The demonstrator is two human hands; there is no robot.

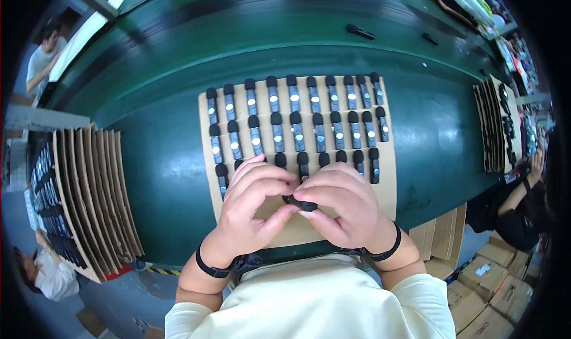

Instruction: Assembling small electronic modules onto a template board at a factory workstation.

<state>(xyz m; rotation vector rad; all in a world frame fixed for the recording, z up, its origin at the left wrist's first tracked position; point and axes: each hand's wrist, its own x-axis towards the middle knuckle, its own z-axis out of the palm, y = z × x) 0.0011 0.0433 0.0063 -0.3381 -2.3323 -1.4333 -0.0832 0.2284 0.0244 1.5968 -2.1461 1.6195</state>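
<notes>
Both my hands meet over the near part of a cardboard sheet [386, 202]. Between their fingertips is a small black clip-on microphone [300, 203] with a dark foam tip, lying roughly sideways. My left hand [253, 205] pinches its left end with thumb and fingers. My right hand [342, 205] pinches the other end, at the foam tip. On the sheet, rows of similar microphones [295, 131] lie with foam caps pointing away from me, each showing a pale spot on its body. My hands cover part of the nearest row.
Upright cardboard sheets [98, 190] with microphones stand at the left; another stack [491, 125] stands at the right. Two loose microphones [360, 32] lie on the far green surface [267, 35]. Cartons [485, 273] sit at the lower right. Other people [47, 56] are around the table.
</notes>
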